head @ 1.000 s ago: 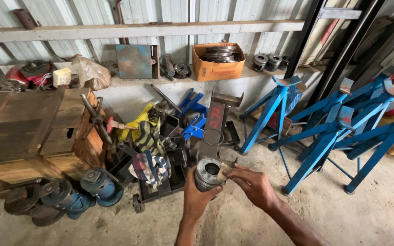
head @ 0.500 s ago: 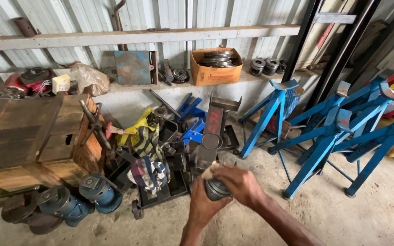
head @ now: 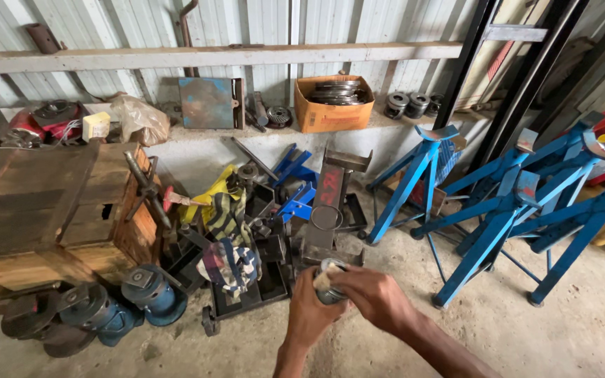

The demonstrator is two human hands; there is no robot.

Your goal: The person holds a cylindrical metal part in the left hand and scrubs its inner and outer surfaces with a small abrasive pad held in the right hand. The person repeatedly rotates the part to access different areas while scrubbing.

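Gripped between the left hand (head: 311,313) and right hand (head: 372,297), both closed round it above the concrete floor (head: 526,336), the round metal part (head: 327,276) could be dropped if either grasp were loosened.

left: wooden crate (head: 43,210) on floor
right: jack stands (head: 519,203)
behind: cardboard box (head: 332,105) on ledge (head: 197,136)

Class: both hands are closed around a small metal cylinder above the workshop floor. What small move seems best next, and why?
Probably ease the right hand aside while the left hand keeps its grip: the right hand covers most of the metal cylinder, so only its rim shows.
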